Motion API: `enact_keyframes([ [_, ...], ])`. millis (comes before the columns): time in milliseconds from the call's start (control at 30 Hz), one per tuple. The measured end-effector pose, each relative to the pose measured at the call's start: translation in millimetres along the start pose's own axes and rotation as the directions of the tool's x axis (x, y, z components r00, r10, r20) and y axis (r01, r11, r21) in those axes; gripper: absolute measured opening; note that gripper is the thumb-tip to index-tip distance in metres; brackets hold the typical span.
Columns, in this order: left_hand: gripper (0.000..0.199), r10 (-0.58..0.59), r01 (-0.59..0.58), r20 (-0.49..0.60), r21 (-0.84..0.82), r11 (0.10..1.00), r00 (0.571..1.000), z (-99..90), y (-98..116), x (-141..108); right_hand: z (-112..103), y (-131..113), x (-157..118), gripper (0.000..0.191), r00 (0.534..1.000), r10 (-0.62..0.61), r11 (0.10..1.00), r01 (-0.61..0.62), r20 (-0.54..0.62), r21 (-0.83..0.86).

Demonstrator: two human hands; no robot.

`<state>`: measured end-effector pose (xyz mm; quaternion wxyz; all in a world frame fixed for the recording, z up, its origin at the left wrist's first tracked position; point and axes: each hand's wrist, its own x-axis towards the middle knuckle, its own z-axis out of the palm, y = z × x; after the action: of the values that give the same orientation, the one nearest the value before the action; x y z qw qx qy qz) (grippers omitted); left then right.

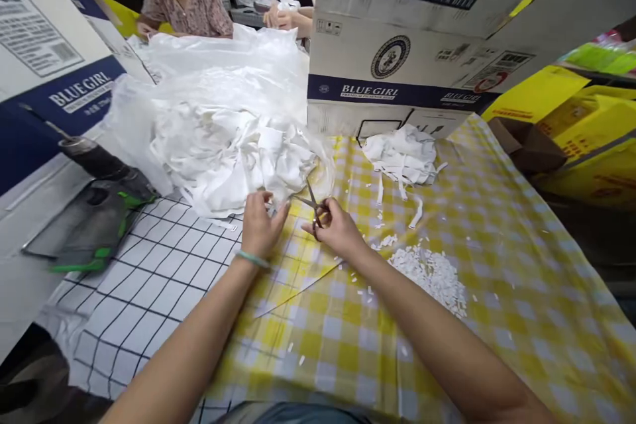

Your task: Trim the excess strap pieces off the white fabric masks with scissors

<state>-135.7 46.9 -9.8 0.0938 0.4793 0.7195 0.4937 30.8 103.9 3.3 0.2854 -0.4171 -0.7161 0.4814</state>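
My right hand [338, 228] grips a pair of scissors [317, 209] by the dark handles, blades parted and pointing toward the white heap. My left hand [261, 222] is at the near edge of a large heap of white fabric pieces [233, 152] on clear plastic. Its thumb stands apart from its curled fingers, and I see nothing held between them. To the right lies a smaller bunch of white fabric [401, 154] with narrow straps trailing from it. Beyond my right forearm is a pile of tiny white snippets [432, 275].
A yellow checked cloth [497, 232] and a black-and-white grid cloth [144, 278] cover the table. Beer cartons [358, 89] stand behind and at left [54, 73]. A black-and-green device [94, 218] sits left. Yellow bags [586, 132] are at right. Other people [199, 10] sit across.
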Motion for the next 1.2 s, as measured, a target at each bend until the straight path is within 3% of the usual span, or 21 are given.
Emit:
enact_keyframes([
  [67, 0.014, -0.036, 0.036, -0.013, 0.019, 0.999, 0.999, -4.3, -9, 23, 22, -10, 11, 0.041, 0.999, -0.008, 0.994, 0.012, -0.036, 0.105],
  [133, 0.014, -0.033, 0.033, 0.01, 0.006, 0.999, 0.999, -6.4, -4, 23, 33, -17, 13, 0.038, 0.998, -0.009, 0.99, 0.018, -0.062, 0.139],
  [267, 0.018, 0.016, -0.007, 0.11, -0.082, 0.997, 0.994, -19.8, 24, -25, 30, -19, -5, 0.039, 0.997, 0.011, 0.974, 0.006, -0.076, 0.226],
  [333, 0.016, 0.013, 0.0, 0.107, -0.119, 0.993, 0.994, -27.8, 29, -35, 31, -20, -6, 0.042, 0.997, 0.019, 0.975, -0.001, -0.077, 0.224],
  [433, 0.004, -0.053, 0.041, -0.086, -0.14, 0.989, 0.995, -32.5, 22, -4, 50, -28, 21, 0.041, 0.994, 0.018, 0.987, 0.0, -0.107, 0.158],
  [467, 0.009, -0.075, 0.055, -0.139, -0.148, 0.988, 0.987, -33.0, 19, 12, 60, -33, 35, 0.038, 0.993, 0.019, 0.989, -0.001, -0.114, 0.15],
  [567, 0.019, -0.075, 0.045, -0.197, -0.154, 0.987, 0.978, -40.3, 17, 49, 84, -54, 66, 0.024, 0.997, 0.012, 0.987, 0.001, -0.079, 0.163],
  [633, 0.021, -0.031, 0.006, -0.205, -0.124, 0.992, 0.978, -51.6, 20, 48, 88, -62, 61, 0.017, 1.0, -0.007, 0.983, 0.013, -0.03, 0.181],
  [733, 0.034, 0.072, -0.078, -0.168, -0.031, 0.996, 0.983, -71.7, 19, 16, 73, -52, 8, 0.015, 0.996, -0.042, 0.98, 0.026, 0.076, 0.196],
  [800, 0.048, 0.213, -0.211, -0.009, 0.106, 0.972, 0.977, -81.6, 12, -11, 53, -35, -45, 0.017, 0.981, -0.073, 0.985, 0.043, 0.18, 0.166],
  [833, 0.054, 0.281, -0.298, 0.118, 0.165, 0.94, 0.952, -84.5, 7, -23, 41, -26, -71, 0.019, 0.96, -0.134, 0.99, 0.116, 0.247, 0.086],
  [900, 0.056, 0.35, -0.448, 0.386, 0.201, 0.871, 0.854, -85.6, -4, -43, 20, -11, -117, 0.024, 0.92, -0.197, 0.975, 0.219, 0.338, -0.028],
  [967, 0.05, 0.352, -0.495, 0.528, 0.155, 0.855, 0.773, -81.5, -14, -56, 9, -3, -152, 0.032, 0.924, -0.212, 0.963, 0.253, 0.319, -0.091],
  [1033, 0.045, 0.355, -0.491, 0.521, 0.145, 0.859, 0.776, -74.2, -21, -61, 11, -1, -177, 0.036, 0.95, -0.142, 0.985, 0.163, 0.279, -0.055],
  [1100, 0.049, 0.383, -0.5, 0.477, 0.145, 0.854, 0.791, -64.7, -22, -59, 23, -2, -196, 0.03, 0.927, -0.004, 0.991, -0.046, 0.375, 0.125],
  [1167, 0.055, 0.42, -0.546, 0.522, 0.106, 0.831, 0.742, -54.5, -20, -51, 35, 0, -207, 0.03, 0.87, 0.098, 0.909, -0.276, 0.482, 0.313],
  [1200, 0.054, 0.432, -0.57, 0.578, 0.071, 0.819, 0.692, -49.9, -18, -46, 37, 3, -209, 0.032, 0.88, 0.142, 0.866, -0.333, 0.454, 0.374],
])
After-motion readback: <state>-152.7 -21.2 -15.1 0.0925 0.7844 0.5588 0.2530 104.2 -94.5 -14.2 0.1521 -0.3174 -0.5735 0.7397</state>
